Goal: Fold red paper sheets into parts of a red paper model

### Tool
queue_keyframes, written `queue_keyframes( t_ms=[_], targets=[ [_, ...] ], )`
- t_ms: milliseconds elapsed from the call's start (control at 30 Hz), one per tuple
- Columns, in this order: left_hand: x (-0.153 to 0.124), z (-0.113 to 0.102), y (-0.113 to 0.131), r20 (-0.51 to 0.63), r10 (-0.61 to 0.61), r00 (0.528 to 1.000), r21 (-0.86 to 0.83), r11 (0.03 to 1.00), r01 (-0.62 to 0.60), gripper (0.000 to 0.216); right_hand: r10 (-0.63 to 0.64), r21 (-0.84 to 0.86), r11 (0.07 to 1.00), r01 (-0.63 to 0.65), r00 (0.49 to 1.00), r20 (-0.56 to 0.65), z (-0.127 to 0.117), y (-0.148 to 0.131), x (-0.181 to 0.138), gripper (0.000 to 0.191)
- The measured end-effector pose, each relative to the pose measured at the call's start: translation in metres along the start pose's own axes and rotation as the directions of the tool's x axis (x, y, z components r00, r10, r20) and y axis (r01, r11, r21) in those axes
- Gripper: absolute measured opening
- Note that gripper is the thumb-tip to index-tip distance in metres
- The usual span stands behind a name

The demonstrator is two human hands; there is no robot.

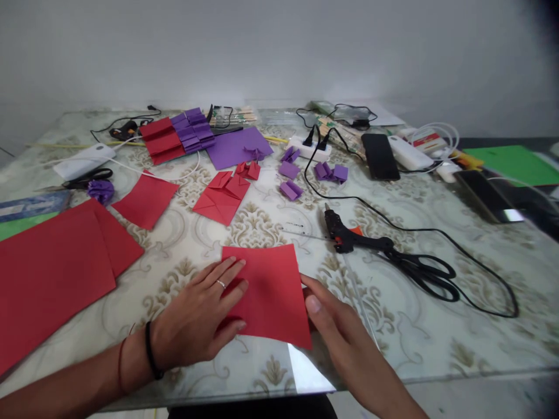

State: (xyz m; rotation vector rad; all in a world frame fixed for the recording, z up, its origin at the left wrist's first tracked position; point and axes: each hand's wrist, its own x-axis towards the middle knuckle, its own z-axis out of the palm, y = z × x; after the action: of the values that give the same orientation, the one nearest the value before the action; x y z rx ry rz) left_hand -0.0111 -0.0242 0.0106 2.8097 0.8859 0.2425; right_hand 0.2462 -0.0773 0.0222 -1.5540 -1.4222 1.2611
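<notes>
In the head view, lays the left hand (203,305) flat over the left part of a square red paper sheet (271,291), fingers spread and grasping nothing; wears a thin silver ring (221,284) on that hand and a black wristband (152,352) above it; pinches the sheet's right edge between thumb and fingers of the right hand (338,326); has the sheet between the 2 hands, near the front edge of a glossy floral-patterned tabletop (406,343); has, to its right, a black glue gun (349,237) with an orange trigger, and black-handled scissors (430,279) just beside the gun's handle; has, beyond the sheet, a folded red paper piece (220,203), small folded purple paper pieces (289,170) and a white plastic power strip (312,149); at left, shows overlapping larger red paper sheets (56,267); at far right, a black rectangular phone (379,156).
</notes>
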Motion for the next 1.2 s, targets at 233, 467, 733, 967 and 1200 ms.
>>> queue_keyframes(
  t_ms=[233,467,733,967,1200],
  targets=[
    [-0.001,-0.002,0.004,0.056,-0.013,0.998,-0.031,0.999,0.015,0.049,-0.300,-0.548,0.825,0.140,0.929,-0.214,0.004,0.018,0.017,0.038],
    [-0.003,0.007,-0.001,-0.024,0.040,0.999,-0.068,0.997,-0.041,0.050,-0.553,-0.705,0.542,0.458,0.826,0.111,0.013,0.026,0.011,0.051],
    [0.004,0.005,-0.010,-0.018,0.034,0.999,-0.097,0.995,-0.036,0.039,-0.403,-0.628,0.442,0.641,0.767,0.499,0.006,0.011,0.012,0.069],
    [0.009,0.002,-0.030,-0.021,0.035,0.999,-0.090,0.995,-0.037,0.050,-0.421,-0.560,0.399,0.726,0.688,0.591,-0.009,-0.001,0.054,0.050],
    [0.006,0.007,-0.031,-0.054,0.019,0.998,-0.145,0.989,-0.026,0.061,-0.451,-0.528,0.362,0.768,0.640,0.622,-0.006,0.005,0.070,0.043]
  ],
)
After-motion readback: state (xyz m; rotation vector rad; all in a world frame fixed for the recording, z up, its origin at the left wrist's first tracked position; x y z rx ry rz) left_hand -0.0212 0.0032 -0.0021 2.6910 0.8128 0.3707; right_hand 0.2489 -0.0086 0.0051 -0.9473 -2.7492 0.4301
